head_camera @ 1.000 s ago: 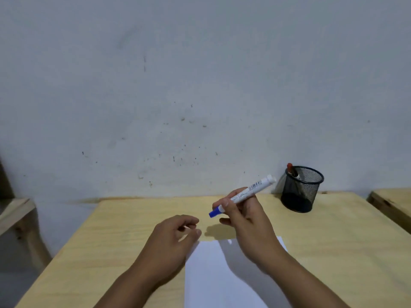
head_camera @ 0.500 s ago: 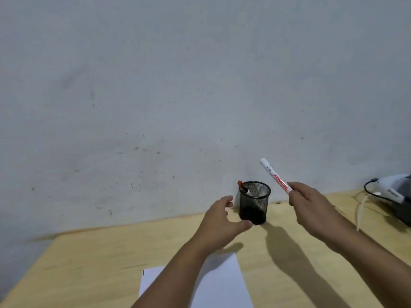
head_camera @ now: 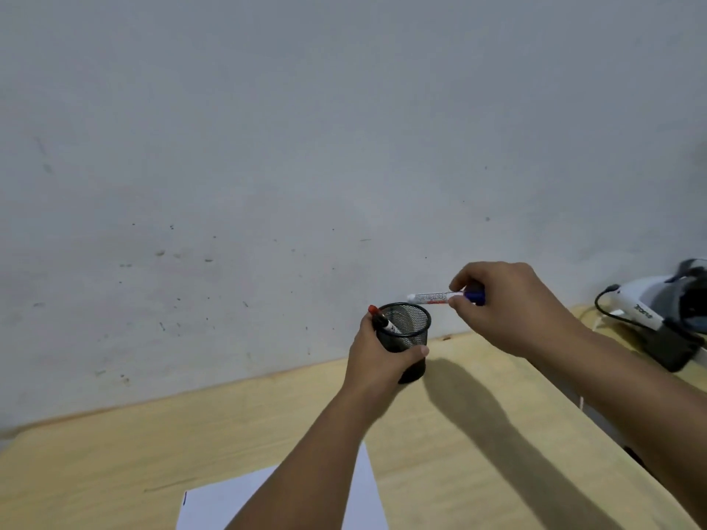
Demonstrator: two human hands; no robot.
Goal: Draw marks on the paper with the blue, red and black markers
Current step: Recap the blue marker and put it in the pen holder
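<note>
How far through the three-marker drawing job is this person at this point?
Early. The paper shows only a small blue mark at its left edge. The right hand holds the blue marker above the mesh cup, gripped by the left hand. The red-capped marker sits inside, apparently unused; no black one visible.

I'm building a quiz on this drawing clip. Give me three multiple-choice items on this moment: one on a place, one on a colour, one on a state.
1. Where is the mesh cup?
A. on the paper
B. near the table's far edge by the wall
C. on the floor

2. What colour is the cap of the marker in the right hand?
A. blue
B. green
C. yellow

3. What is the left hand doing?
A. lying flat on the paper
B. gripping the cup
C. holding a marker

Answers: 1 B, the cup stands by the wall; 2 A, the blue marker shows a blue cap at the fingers; 3 B, fingers wrap the cup.
</note>
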